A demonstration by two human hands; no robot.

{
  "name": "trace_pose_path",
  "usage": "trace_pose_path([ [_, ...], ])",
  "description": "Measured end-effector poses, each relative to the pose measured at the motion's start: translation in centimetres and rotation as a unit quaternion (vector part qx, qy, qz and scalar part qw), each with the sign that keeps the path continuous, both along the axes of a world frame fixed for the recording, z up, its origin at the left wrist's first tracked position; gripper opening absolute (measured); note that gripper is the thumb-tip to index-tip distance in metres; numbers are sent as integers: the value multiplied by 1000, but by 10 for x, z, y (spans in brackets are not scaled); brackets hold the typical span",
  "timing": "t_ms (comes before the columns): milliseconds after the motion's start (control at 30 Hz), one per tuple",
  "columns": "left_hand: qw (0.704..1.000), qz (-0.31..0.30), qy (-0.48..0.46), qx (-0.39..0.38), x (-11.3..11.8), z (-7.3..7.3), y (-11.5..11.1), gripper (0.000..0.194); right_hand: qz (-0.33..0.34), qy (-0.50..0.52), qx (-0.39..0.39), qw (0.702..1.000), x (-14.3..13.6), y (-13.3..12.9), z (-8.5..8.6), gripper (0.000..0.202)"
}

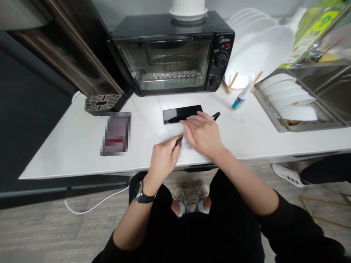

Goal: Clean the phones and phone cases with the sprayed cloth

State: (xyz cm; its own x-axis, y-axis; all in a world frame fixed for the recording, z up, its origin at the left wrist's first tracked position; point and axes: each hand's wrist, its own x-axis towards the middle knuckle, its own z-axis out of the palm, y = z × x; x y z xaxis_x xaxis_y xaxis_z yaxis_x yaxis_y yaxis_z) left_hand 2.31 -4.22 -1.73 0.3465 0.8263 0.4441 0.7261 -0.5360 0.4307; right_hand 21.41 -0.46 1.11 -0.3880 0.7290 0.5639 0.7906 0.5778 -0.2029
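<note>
Gap on counter [145, 128] between blurred slab [116, 135] and black phone [177, 114]; oven [170, 62] blocks back, bottle [239, 102] right.

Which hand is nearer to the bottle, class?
The right hand. It is to the left of the bottle and closer to the person; the left hand is farther left.

Pale marbled countertop [145, 146] below my fingers, glossy black rectangular phone [175, 115] on it; blue-and-yellow label on this white plastic spray bottle [241, 98], grey wood-grain floor [90, 226] beneath!
</note>
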Motion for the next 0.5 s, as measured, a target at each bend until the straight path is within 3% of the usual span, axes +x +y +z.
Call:
trace_pose_path([
  [100, 999, -4, -21, -24, 4, 5, -2, 25, -78, 21, -10, 997, 31, 21, 2, 50],
  [167, 1000, 2, -12, -18, 5, 5, -2, 26, -87, 34, -7, 996, 28, 23, 3, 49],
  [367, 998, 22, 57, 30, 0, -4, 1, 28, 50, -8, 6, 999, -40, -20, 5, 43],
  [433, 998, 16, 60, 28, -1, -4, 1, 26, 62, -24, 3, 998, -39, -22, 6, 44],
  [500, 999, 6, 45, 14, -1, -3, -1, 23, 34, -21, -7, 999, -18, -12, 5, 45],
])
